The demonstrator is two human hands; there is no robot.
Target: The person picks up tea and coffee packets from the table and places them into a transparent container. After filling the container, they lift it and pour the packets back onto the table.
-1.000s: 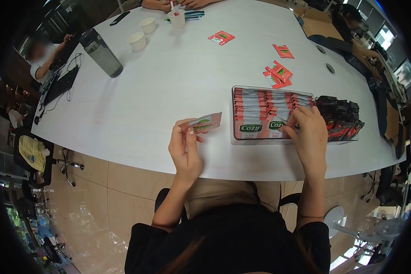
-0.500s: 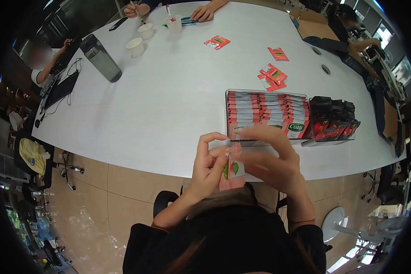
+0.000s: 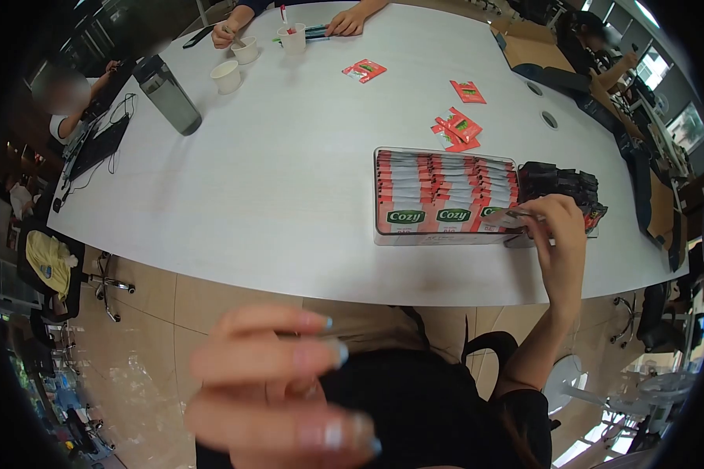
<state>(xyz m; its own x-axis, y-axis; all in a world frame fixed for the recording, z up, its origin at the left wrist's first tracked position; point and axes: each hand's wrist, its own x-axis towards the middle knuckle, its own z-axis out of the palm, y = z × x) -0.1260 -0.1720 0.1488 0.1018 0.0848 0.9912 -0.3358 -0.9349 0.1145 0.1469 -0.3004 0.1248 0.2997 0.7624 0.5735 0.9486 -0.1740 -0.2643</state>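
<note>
My left hand [image 3: 274, 383] is raised close to the camera at the lower left, slightly blurred, its fingers spread and nothing visible between them. At the right end of the clear box [image 3: 438, 239] of red and white "Cozy" sachets [image 3: 454, 215], my right hand [image 3: 551, 227] pinches a pale sachet [image 3: 507, 219] between thumb and fingers. It is over the front right corner of the box. A second container of black and red packets [image 3: 559, 184] stands beside the box, partly hidden behind my right hand.
Loose red sachets [image 3: 457, 129] lie behind the box. Farther off are a grey bottle [image 3: 168, 98], white cups [image 3: 226, 76], pens [image 3: 317, 33] and a co-worker's hands [image 3: 348, 22]. A cardboard box [image 3: 540, 47] lies at the right; a chair [image 3: 51, 258] stands left.
My hands have separated from around the small sachet. The right one moved right with a sachet to the box's corner; the left moved down and left, nearer the camera. The view shifted slightly.
</note>
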